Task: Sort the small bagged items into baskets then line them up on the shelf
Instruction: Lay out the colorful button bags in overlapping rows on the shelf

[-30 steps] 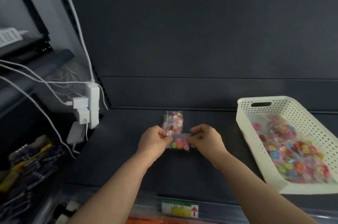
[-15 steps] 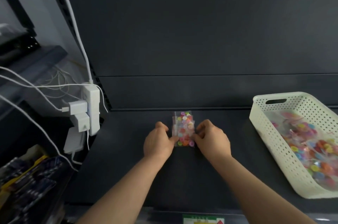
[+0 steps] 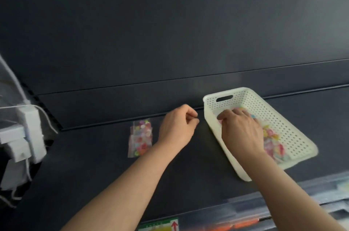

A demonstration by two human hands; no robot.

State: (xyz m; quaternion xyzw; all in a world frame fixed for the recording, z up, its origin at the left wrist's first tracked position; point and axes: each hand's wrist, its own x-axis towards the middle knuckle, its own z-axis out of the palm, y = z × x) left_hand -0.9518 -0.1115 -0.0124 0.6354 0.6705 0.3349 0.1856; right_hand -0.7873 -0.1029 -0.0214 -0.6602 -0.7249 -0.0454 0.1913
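bottom edge of frame: green label (image 3: 160, 226) with a red arrow on the shelf lip. clear bins (image 3: 283, 210) sit lower right, blurred, contents unreadable. both bare forearms come up from the bottom over the dark shelf (image 3: 90, 170).

mid frame, left of centre: small stack of clear bags of coloured buttons (image 3: 140, 137) lies flat on the shelf, long side running front to back. left hand (image 3: 177, 127) is just right of that stack and not touching it. its fingers are loosely curled in, thumb near the index, nothing visible in it.

right of centre: right hand (image 3: 239, 128) is inside the white perforated basket (image 3: 241, 98), palm down, fingertips on the bagged items (image 3: 272, 142) at the far-left corner. can't tell if it has actually gripped one, motion blur. the basket sits on the shelf, skewed, handle slot toward the back panel (image 3: 170, 32).

left edge: white power strip with plugged adapters (image 3: 28, 132) and white cables, blurred.
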